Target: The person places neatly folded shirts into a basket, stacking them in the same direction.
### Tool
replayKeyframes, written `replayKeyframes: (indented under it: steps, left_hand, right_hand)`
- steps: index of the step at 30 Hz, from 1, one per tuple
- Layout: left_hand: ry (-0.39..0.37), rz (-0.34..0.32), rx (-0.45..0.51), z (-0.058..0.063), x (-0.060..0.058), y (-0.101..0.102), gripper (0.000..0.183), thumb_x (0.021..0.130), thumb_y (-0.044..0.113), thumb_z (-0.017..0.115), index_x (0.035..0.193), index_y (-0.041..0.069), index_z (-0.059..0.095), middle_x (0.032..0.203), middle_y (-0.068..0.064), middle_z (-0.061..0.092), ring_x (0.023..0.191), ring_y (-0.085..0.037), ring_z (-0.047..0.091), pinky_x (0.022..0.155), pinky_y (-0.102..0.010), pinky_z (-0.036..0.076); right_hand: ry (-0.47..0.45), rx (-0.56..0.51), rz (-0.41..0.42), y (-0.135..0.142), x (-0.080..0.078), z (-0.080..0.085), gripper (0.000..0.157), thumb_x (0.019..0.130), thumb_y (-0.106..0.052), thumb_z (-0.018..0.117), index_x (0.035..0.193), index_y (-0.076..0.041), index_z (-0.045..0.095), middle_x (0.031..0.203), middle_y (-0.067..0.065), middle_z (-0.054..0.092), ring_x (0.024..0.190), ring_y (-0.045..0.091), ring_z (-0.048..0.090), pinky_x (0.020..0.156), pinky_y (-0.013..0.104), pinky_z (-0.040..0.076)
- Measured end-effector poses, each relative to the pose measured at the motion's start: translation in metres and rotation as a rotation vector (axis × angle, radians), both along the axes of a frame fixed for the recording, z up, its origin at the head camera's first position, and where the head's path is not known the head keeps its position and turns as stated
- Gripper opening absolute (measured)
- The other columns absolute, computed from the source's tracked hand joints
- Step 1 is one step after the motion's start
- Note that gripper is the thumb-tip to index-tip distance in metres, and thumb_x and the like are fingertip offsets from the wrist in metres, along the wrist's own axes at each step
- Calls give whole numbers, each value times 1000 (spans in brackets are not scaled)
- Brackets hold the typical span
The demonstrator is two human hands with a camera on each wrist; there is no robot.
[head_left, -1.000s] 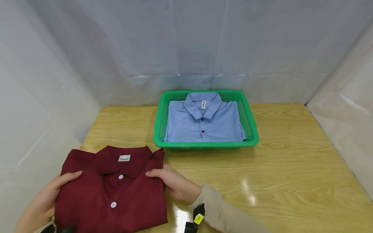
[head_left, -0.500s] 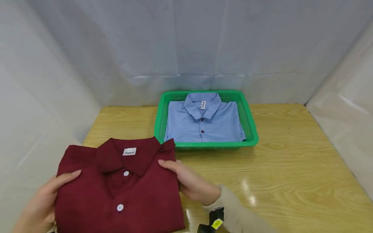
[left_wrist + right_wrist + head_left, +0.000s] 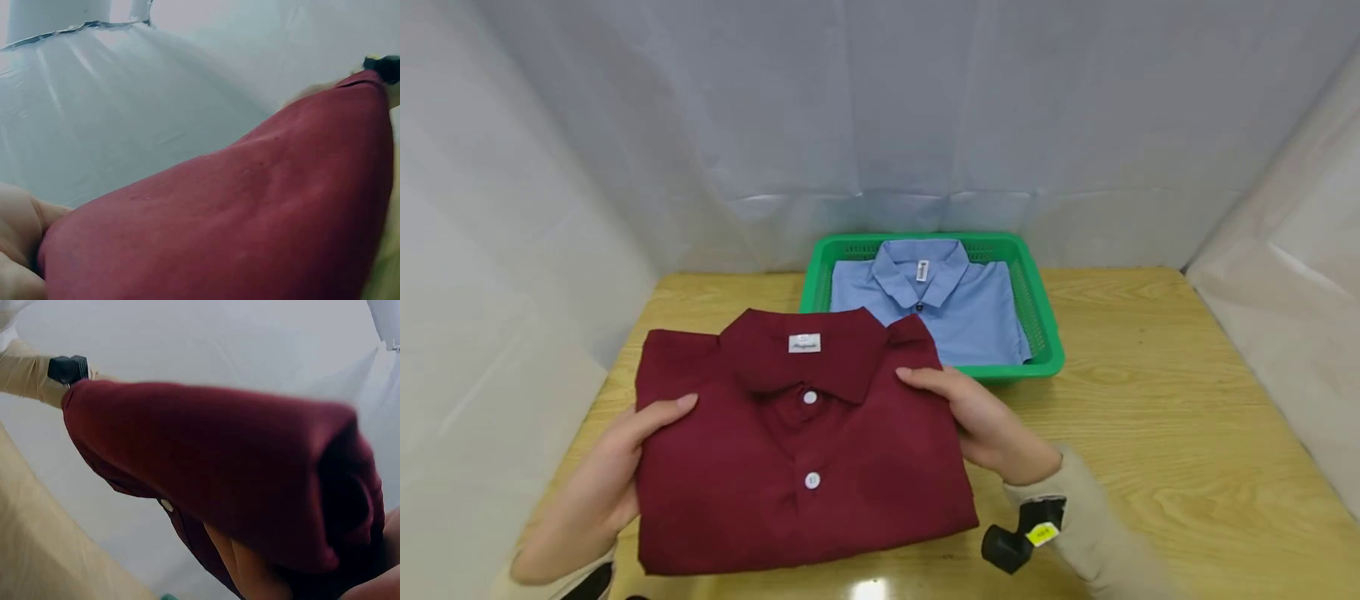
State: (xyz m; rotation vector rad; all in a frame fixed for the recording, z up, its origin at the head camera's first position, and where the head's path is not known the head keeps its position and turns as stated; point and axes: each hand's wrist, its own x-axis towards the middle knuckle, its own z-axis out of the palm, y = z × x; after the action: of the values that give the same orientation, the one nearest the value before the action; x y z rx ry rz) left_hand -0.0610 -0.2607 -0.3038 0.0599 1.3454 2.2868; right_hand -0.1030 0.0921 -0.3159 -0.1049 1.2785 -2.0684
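A folded maroon shirt [image 3: 865, 467], collar away from me and white buttons up, is held raised over the table between my hands. My left hand [image 3: 602, 483] grips its left side, thumb on top and fingers hidden underneath. At the right side my right hand [image 3: 992, 421] grips it the same way, near the shoulder. The left wrist view shows the shirt's maroon cloth [image 3: 237, 200] spread wide beside the hand. In the right wrist view its folded edge [image 3: 219, 469] shows layers. Behind it, a folded light blue shirt [image 3: 985, 321] lies in a green basket [image 3: 1047, 325], partly covered by the maroon shirt.
The basket stands on a wooden table [image 3: 1180, 433] near its back edge. Pale plastic sheeting [image 3: 910, 108] hangs behind the table and along both sides. A black wrist device [image 3: 1022, 533] is strapped to the right sleeve.
Both hands have carried the maroon shirt rightward and away from me, up off the lower left. It now overlaps the basket's near left corner in the head view. The basket stays put.
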Motion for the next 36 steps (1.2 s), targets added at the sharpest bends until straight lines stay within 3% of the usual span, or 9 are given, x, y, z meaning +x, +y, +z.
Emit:
replayKeyframes:
  steps: [6, 10, 14, 21, 27, 32, 36]
  left_hand:
    - [-24, 31, -150, 15, -15, 38, 13, 106, 19, 47, 116, 13, 53, 109, 1, 65, 97, -14, 68, 81, -34, 57]
    - [-39, 42, -230, 25, -27, 59, 20, 103, 23, 55, 118, 10, 50, 111, -1, 63, 98, -15, 67, 84, -34, 56]
    - [-34, 39, -244, 27, -48, 75, 23, 102, 23, 58, 118, 8, 51, 113, -2, 62, 98, -15, 66, 85, -33, 55]
    - [8, -25, -241, 21, -102, 98, 21, 102, 17, 55, 118, 4, 52, 110, -4, 65, 93, -16, 69, 84, -31, 56]
    - [-10, -35, -355, 13, -155, 115, 20, 101, 19, 55, 116, 6, 54, 98, 0, 69, 84, -13, 70, 76, -28, 57]
    - [-75, -124, -421, 0, -199, 119, 27, 103, 25, 53, 120, 4, 52, 97, -3, 69, 83, -15, 71, 74, -32, 58]
    - [-84, -226, -504, -16, -224, 119, 33, 105, 32, 50, 117, 1, 53, 94, -4, 69, 80, -16, 70, 72, -33, 58]
  right_hand:
    - [28, 26, -29, 33, -10, 7, 18, 103, -19, 47, 116, -11, 56, 106, -1, 67, 94, 12, 66, 83, 29, 54]
    - [50, 51, -54, 50, -20, 11, 17, 104, -18, 47, 116, -10, 58, 106, 1, 67, 94, 12, 67, 83, 29, 54]
    - [50, 86, -83, 65, -35, 17, 16, 104, -16, 48, 112, -11, 61, 102, 1, 69, 90, 13, 69, 80, 29, 55]
    - [96, 155, -56, 92, -77, 22, 21, 107, -18, 43, 125, -9, 50, 107, 1, 67, 94, 14, 68, 83, 30, 55]
    - [3, 191, -92, 111, -116, 17, 19, 107, -18, 41, 115, -8, 55, 102, 1, 67, 90, 14, 67, 81, 29, 54]
    - [-77, 151, -118, 118, -145, 4, 18, 107, -14, 40, 109, -7, 57, 99, 4, 68, 87, 15, 68, 77, 29, 56]
    - [-132, 180, -127, 121, -162, -10, 20, 107, -14, 41, 103, -6, 59, 92, 5, 70, 80, 16, 70, 71, 30, 57]
